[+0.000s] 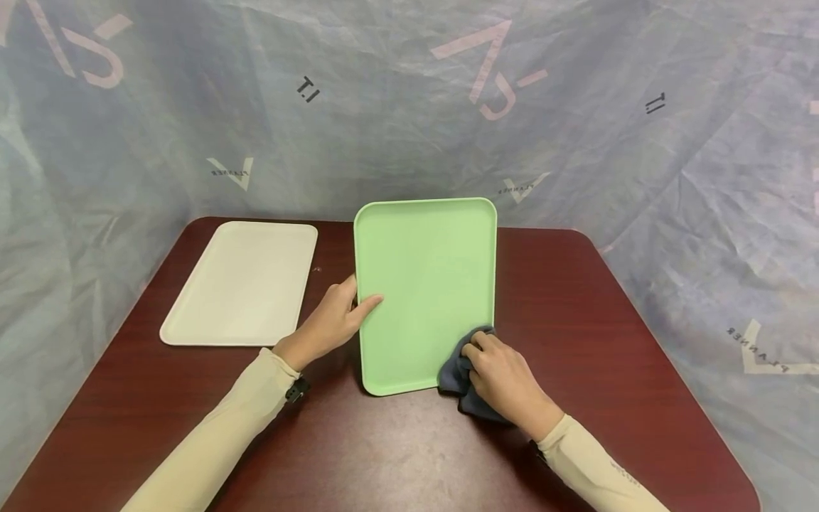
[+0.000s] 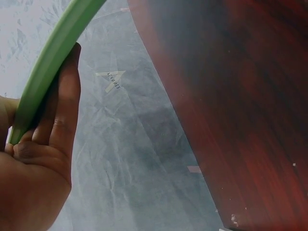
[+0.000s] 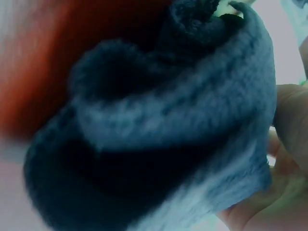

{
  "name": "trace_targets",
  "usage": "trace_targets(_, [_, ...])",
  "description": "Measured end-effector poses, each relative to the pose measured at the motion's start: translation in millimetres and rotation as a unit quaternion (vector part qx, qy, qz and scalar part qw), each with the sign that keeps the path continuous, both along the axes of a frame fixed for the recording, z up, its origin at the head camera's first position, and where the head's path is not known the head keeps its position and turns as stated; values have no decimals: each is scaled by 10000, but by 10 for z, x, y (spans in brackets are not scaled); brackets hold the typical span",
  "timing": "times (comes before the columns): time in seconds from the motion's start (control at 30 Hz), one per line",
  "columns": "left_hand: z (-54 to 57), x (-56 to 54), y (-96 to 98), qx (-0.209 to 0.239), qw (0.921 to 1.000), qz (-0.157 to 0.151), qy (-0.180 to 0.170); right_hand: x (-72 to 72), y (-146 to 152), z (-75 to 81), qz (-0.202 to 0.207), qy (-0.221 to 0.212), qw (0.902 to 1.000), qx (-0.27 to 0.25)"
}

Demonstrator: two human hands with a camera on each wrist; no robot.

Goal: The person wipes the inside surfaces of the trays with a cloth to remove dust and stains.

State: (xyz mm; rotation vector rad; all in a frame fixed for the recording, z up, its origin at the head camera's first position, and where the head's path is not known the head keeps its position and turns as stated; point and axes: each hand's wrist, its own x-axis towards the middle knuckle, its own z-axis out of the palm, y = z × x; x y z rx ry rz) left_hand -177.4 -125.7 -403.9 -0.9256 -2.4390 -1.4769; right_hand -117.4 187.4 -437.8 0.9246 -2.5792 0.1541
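Observation:
A light green rectangular tray is held tilted up above the table, its inner face toward me. My left hand grips its left edge, thumb on the inner face; in the left wrist view the fingers of that hand lie flat behind the tray. In my right hand is a bunched dark grey-blue cloth, pressed at the tray's lower right corner. The cloth fills most of the right wrist view and hides much there; part of the right hand shows at its edge.
A white tray lies flat on the left of the dark red-brown table. Behind the table and at its sides hangs a grey printed sheet. The table's far edge runs just behind both trays.

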Motion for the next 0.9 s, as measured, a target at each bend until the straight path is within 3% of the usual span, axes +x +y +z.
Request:
trace_targets(0.53, [-16,24,-41,-89,9999,41,95,46,-115,-120,290,65,9995,96])
trace_targets(0.9, [-9,22,-8,-126,9996,89,255,107,-570,-88,584,33,9975,404])
